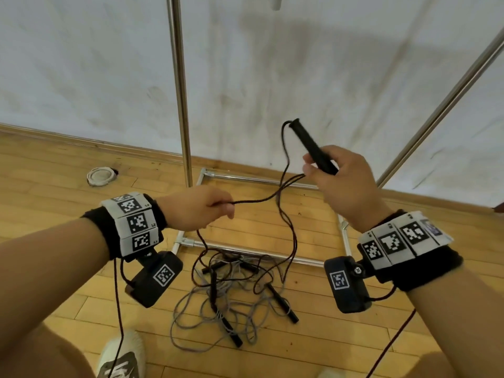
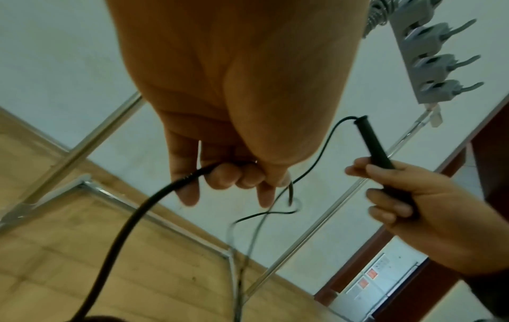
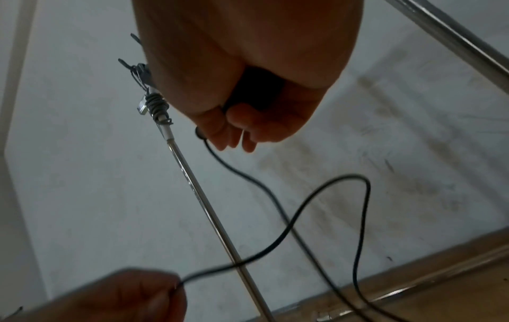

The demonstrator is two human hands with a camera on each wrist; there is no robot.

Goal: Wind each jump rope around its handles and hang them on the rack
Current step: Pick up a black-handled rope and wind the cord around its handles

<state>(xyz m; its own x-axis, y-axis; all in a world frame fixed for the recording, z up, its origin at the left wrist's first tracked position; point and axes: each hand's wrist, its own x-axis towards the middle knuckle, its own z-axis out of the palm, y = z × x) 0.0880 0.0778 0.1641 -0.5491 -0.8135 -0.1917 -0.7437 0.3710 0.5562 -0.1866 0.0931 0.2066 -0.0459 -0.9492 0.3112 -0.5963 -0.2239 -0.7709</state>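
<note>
While curled round it, right hand (image 1: 345, 184) fingers on matte black cylindrical handle (image 1: 313, 146); left hand (image 1: 196, 208) pinching thin cord (image 1: 261, 199).

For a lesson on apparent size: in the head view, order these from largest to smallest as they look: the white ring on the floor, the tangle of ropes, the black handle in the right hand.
1. Tangle of ropes
2. Black handle
3. White ring, though it lies farther from the camera

Two hands (image 1: 196, 211), five rope handles (image 1: 313, 145)
</note>
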